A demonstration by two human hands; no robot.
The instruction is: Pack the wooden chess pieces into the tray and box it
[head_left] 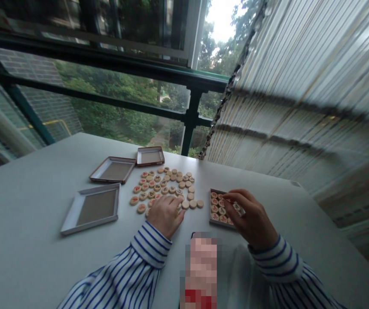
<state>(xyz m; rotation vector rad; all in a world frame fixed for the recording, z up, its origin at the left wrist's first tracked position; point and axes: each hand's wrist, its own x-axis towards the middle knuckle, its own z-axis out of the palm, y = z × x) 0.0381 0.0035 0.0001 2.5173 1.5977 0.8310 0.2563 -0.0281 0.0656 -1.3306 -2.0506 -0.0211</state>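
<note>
Round wooden pieces [157,187] with red or dark characters, some showing blank faces, lie spread over the middle of the white table. My left hand [166,214] rests over the near side of this spread, fingers bent down among the pieces; whatever its fingertips grip is too small to tell. To the right, a shallow box [211,206] holds rows of similar pieces, face up. Over the box's right part is my right hand [248,214], thumb and fingertips lowered to the pieces and hiding some of them. What lies between those fingertips cannot be made out.
Three shallow trays without pieces stand on the left: a grey one [118,201] nearest, a brown-edged one [96,174] behind it, and a smaller one [150,163] at the back. A blurred, pixelated object [202,266] lies at the near edge. Windows and a blind border the white table [26,206].
</note>
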